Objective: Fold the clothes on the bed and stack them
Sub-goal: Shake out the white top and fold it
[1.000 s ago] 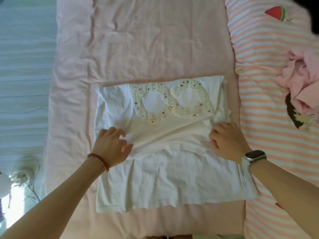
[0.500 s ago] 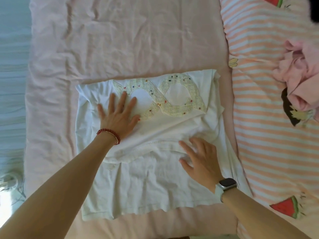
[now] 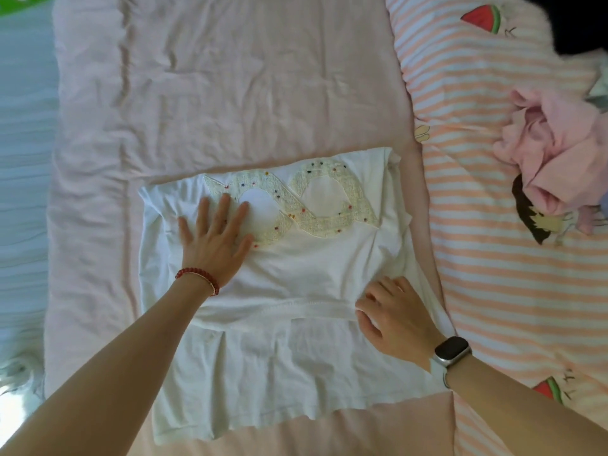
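Note:
A white T-shirt (image 3: 289,350) lies on the pink sheet (image 3: 250,80), its upper part folded down over the lower part. A cream figure-eight patch with coloured beads (image 3: 312,205) faces up near the far edge. My left hand (image 3: 215,240), with a red bead bracelet, presses flat on the shirt's left side, fingers spread and touching the patch. My right hand (image 3: 393,315), with a smartwatch on the wrist, rests at the folded hem on the right, fingers curled onto the cloth. A crumpled pink garment (image 3: 556,153) lies at the far right.
A peach-striped blanket with watermelon and cartoon prints (image 3: 513,274) covers the bed's right side, under the pink garment. A pale blue striped surface (image 3: 23,179) runs along the left. Something dark sits at the top right corner (image 3: 579,18).
My left hand went from the folded hem up to the shirt's left side and now lies flat there. My right hand slid along the hem and returned to the right end.

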Demonstrator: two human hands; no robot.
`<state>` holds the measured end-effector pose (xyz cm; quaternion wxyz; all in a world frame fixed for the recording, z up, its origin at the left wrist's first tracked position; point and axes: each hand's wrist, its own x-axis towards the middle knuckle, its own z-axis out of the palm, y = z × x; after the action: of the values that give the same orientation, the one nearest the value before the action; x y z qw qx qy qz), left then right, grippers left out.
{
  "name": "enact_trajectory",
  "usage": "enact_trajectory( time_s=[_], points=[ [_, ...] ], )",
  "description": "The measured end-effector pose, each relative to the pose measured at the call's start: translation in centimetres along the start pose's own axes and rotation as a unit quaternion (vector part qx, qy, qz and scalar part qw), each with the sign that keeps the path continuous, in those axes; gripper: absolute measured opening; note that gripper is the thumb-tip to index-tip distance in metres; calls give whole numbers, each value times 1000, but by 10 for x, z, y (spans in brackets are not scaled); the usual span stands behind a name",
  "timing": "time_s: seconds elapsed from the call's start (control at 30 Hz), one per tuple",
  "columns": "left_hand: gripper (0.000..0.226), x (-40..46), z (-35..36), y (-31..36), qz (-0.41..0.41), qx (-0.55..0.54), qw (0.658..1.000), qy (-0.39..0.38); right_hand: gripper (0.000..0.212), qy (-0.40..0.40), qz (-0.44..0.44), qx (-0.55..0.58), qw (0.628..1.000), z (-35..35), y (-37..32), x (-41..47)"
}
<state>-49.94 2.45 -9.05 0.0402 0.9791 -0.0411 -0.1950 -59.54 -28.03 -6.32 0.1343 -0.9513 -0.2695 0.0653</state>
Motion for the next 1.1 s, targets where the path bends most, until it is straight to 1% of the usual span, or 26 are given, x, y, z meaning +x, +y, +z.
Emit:
enact_trajectory(
  time_s=[0.07,0.1,0.17,0.23,0.27,0.3,0.33,0.4,0.43,0.47,0.5,0.53,0.57,0.6,0.63,0.67,0.7,0.73,0.77,0.8,0.87,0.9,0.93,1.03,1.1],
  points=[
    [57,-3,0,-1,-5,-19,999,49,27,34,27,-21,999,3,-1,19],
    [55,-4,2,-3,-15,-20,998,56,36,20,54,-38,998,4,0,30],
    [55,-7,9,-12,-70,-38,996,32,48,-74,132,-46,987,5,5,43],
    [57,-12,14,-27,-178,-93,980,-7,51,-176,205,-33,962,11,11,39],
    [58,-13,14,-35,-225,-120,967,-15,52,-197,228,-42,953,14,13,34],
    [59,-15,13,-42,-250,-130,959,-16,52,-195,246,-54,948,15,12,29],
    [58,-16,10,-46,-253,-128,959,-11,50,-170,258,-62,949,13,8,28],
    [55,-14,2,-50,-220,-109,969,37,35,-50,248,-70,965,5,7,41],
    [53,-10,-2,-50,-198,-94,973,73,30,24,227,-81,970,1,10,53],
    [51,-4,-8,-48,-175,-77,976,104,26,78,205,-90,971,-4,15,67],
    [52,6,-15,-47,-150,-61,980,120,23,113,187,-99,971,-7,21,83],
    [55,16,-21,-47,-119,-46,985,114,23,127,173,-108,971,-12,28,102],
    [59,28,-26,-47,-86,-28,992,89,28,118,162,-117,973,-15,35,121],
    [62,39,-29,-48,-55,-8,997,52,38,71,152,-124,978,-17,43,138],
    [65,49,-32,-51,-33,13,999,13,49,-10,139,-135,981,-19,53,152],
    [66,58,-36,-55,-23,30,999,-21,59,-96,129,-147,976,-21,63,166],
    [66,66,-39,-61,-26,40,998,-44,65,-164,126,-154,966,-22,74,177],
    [65,72,-44,-67,-36,40,997,-56,69,-210,131,-151,957,-24,84,187],
    [61,77,-48,-74,-44,31,996,-66,67,-234,142,-141,951,-27,91,195],
    [55,80,-53,-80,-46,14,996,-79,58,-237,148,-131,951,-29,95,202],
    [34,82,-62,-87,-39,-19,995,-88,37,-216,142,-127,958,-34,96,209],
    [27,81,-66,-87,-40,-22,996,-80,32,-209,140,-127,959,-37,94,210],
    [26,79,-70,-85,-42,-10,997,-68,30,-203,143,-131,960,-40,92,210],
    [29,79,-85,-77,-55,35,998,-4,28,-146,158,-173,961,-55,89,212],
    [29,81,-101,-72,-70,22,994,82,25,-68,152,-202,965,-69,89,215]
  ],
)
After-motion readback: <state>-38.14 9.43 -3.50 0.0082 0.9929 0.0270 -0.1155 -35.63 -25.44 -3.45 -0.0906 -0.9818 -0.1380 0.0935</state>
